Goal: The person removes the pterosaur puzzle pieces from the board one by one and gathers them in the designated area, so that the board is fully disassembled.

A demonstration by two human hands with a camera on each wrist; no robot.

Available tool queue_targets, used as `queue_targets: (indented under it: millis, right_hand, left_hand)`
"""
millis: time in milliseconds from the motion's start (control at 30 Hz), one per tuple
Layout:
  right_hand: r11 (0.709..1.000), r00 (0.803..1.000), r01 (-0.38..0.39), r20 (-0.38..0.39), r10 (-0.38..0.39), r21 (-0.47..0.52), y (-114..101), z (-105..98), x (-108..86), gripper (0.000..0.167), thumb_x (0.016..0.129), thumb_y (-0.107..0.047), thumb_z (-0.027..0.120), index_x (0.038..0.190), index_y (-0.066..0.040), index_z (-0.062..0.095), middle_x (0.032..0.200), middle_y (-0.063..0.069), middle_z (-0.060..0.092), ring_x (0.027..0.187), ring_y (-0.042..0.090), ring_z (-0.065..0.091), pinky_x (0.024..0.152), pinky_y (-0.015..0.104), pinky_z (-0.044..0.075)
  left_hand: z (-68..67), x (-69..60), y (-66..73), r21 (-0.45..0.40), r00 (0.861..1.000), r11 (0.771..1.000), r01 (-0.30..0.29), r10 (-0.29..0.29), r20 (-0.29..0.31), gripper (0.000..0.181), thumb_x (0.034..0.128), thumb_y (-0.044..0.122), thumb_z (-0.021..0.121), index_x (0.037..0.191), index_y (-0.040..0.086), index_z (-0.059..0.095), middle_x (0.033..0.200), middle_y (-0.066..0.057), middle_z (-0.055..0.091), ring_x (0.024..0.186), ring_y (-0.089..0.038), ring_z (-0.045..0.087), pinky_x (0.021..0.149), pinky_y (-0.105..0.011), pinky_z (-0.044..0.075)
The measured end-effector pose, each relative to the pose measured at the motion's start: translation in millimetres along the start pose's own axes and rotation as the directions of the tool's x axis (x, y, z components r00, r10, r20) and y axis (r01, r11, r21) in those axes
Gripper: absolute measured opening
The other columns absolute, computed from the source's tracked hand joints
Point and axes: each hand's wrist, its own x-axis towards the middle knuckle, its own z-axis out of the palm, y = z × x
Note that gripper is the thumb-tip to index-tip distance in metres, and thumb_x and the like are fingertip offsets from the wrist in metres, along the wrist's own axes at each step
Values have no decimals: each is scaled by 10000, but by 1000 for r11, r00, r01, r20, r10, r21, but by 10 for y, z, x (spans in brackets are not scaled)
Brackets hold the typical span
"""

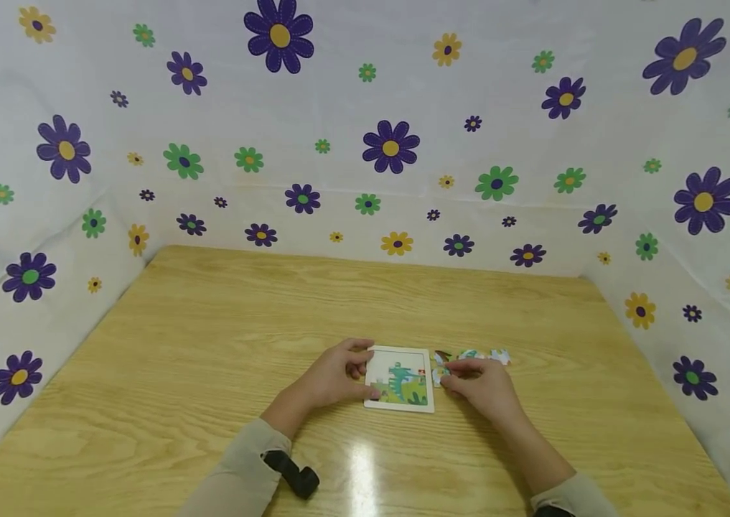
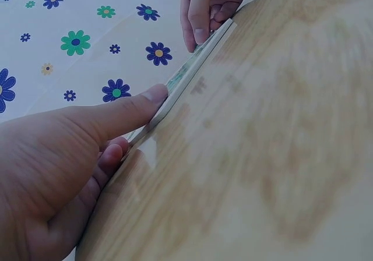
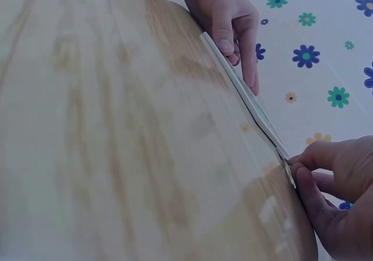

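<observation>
A jigsaw puzzle tray [image 1: 400, 408] with a white rim lies flat on the table, its lower part filled with a green dinosaur picture and its upper part pale. My left hand [image 1: 335, 373] holds the tray's left side, thumb on the lower left corner and fingers by the upper left. At the tray's right edge, my right hand [image 1: 484, 388] pinches a puzzle piece [image 1: 438, 376] between thumb and forefinger, partly hidden by the fingertips. In the right wrist view, that hand [image 3: 344, 185] is beside the tray's edge [image 3: 242, 92].
Several loose puzzle pieces [image 1: 500, 356] lie beyond the right hand, some partly covered by it. The wood-grain table [image 1: 209, 309] is bordered on three sides by a white cloth [image 1: 326, 93] printed with flowers. A black strap [image 1: 300, 480] hangs from the left sleeve.
</observation>
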Motion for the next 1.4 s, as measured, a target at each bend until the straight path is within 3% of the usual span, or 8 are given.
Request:
queue_targets:
  millis: [133,467,700,1000,1267,1400]
  right_hand:
    - [1000,1000,5,-26,-5,-29,-6,-26,-37,242,814,-149,815,1009,-16,764,932,70,722,758,82,634,681,209,517]
    - [988,999,14,37,-20,153,51,-50,-33,258,849,-68,776,1068,52,710,1000,128,683,759,128,648,673,229,560]
    - [983,999,14,48,-23,181,71,-70,-18,289,871,-94,767,1109,53,695,1074,148,674,810,123,632,689,218,555]
    - [963,999,7,47,-20,271,54,-24,16,330,874,-65,757,1160,73,668,1065,124,621,838,93,622,716,215,571]
    - [959,1000,-6,27,-2,283,30,-38,25,323,884,-34,730,1176,79,650,1024,102,598,787,102,629,680,233,574]
    - [947,997,12,64,-35,321,-41,10,68,325,895,-21,714,1194,82,642,1020,105,577,764,131,672,692,251,589]
  left_hand:
    - [28,37,-1,20,1000,1000,-23,23,5,814,774,256,880,1457,27,501,1418,-43,509,897,-114,533,757,-213,477]
    - [42,52,-26,8,1000,1000,-26,26,7,826,774,265,880,1472,58,489,1395,-21,516,897,-118,535,756,-220,479]
    - [62,52,-35,-1,999,999,-32,32,5,821,786,278,870,1475,56,484,1419,-31,506,902,-129,531,750,-226,477]
    - [38,28,-52,2,1000,1000,-12,12,-15,833,768,285,883,1471,66,493,1338,-19,547,905,-139,531,744,-232,477]
    - [42,45,-19,8,1000,1000,-28,28,1,807,776,273,878,1455,39,509,1428,-46,504,920,-131,529,757,-216,475]
    - [18,32,-31,7,1000,1000,-25,25,-8,810,775,267,878,1457,40,506,1421,-57,512,912,-147,524,745,-226,471]
